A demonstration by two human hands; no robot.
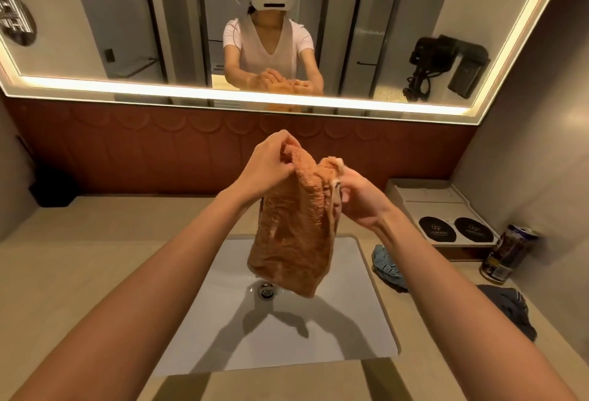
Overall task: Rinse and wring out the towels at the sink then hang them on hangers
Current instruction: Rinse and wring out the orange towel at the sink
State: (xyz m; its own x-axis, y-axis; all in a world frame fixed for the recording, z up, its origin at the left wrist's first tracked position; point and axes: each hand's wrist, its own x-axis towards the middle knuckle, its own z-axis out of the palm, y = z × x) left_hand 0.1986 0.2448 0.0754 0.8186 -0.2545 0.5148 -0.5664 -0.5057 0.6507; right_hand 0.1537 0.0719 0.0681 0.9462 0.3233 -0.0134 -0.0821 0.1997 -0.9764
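Note:
An orange towel [291, 235] hangs over the white sink [350, 321], its lower end just above the drain [266, 290]. My left hand [271, 161] grips the towel's top left corner with curled fingers. My right hand [360, 196] pinches the top right edge. The faucet is hidden behind the towel. A crumpled blue towel [387, 265] lies on the counter right of the sink, and a dark grey towel [510, 311] lies further right near the counter's edge.
A white tray [427, 200] with two black round coasters sits at the back right. A drink can [506, 254] stands beside it. A black box [54, 187] stands at the back left. A lit mirror [127, 34] spans the wall.

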